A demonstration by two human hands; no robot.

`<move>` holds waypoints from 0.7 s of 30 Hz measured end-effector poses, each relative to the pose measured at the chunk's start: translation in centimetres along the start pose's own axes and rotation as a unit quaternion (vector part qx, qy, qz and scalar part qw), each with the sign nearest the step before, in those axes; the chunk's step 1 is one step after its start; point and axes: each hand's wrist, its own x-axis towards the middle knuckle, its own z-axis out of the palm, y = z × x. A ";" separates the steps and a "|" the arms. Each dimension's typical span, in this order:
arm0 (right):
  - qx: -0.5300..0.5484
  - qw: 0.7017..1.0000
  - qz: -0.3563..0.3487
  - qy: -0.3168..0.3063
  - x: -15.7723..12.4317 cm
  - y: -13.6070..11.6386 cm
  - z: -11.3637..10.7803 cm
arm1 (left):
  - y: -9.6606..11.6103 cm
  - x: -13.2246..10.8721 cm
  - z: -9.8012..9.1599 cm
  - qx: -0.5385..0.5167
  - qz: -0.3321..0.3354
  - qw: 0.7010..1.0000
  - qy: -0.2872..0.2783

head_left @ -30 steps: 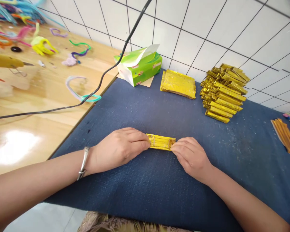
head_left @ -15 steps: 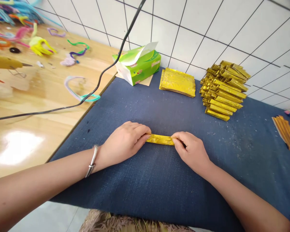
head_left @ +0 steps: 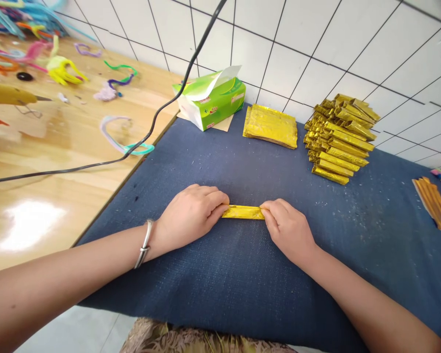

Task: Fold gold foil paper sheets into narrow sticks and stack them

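Note:
A narrow folded strip of gold paper (head_left: 243,212) lies level over the dark blue cloth (head_left: 220,274). My left hand (head_left: 193,213) pinches its left end between thumb and fingers, and a silver bangle circles that wrist. At the right end, my right hand (head_left: 288,225) pinches the same strip. Beyond the hands lies a flat stack of gold paper sheets (head_left: 270,126). To its right rises a pile of folded gold strips (head_left: 340,139).
A green tissue box (head_left: 215,100) stands at the back by the tiled wall. A black cable (head_left: 154,120) crosses the wooden table (head_left: 77,196), where a yellow glue gun (head_left: 7,94) and pipe cleaners lie. Brown strips (head_left: 431,201) are at far right.
Both hands still grip the strip's ends. The strip looks slightly flatter and straighter, and the fingers of my right hand have closed in a little.

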 end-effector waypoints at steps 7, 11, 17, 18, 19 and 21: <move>-0.013 1.000 -0.010 0.009 -0.2 0.0 0.2 | -0.1 0.1 -0.4 -0.041 0.012 0.999 -0.005; 0.003 1.000 -0.017 0.011 -0.4 0.3 0.2 | -0.1 0.0 -0.6 -0.052 0.000 0.998 -0.026; 0.053 0.998 -0.036 0.010 -0.7 0.8 -0.1 | -0.1 -0.1 -0.6 -0.055 0.003 0.998 -0.042; 0.062 0.997 -0.040 0.013 -0.7 0.9 -0.1 | -0.1 -0.1 -0.6 -0.058 0.003 0.997 -0.042; 0.070 0.997 -0.042 0.015 -0.7 1.0 -0.2 | -0.1 -0.1 -0.6 -0.063 0.005 0.997 -0.042; 0.085 0.995 -0.041 0.016 -0.6 1.1 -0.3 | -0.1 0.0 -0.6 -0.074 0.010 0.996 -0.039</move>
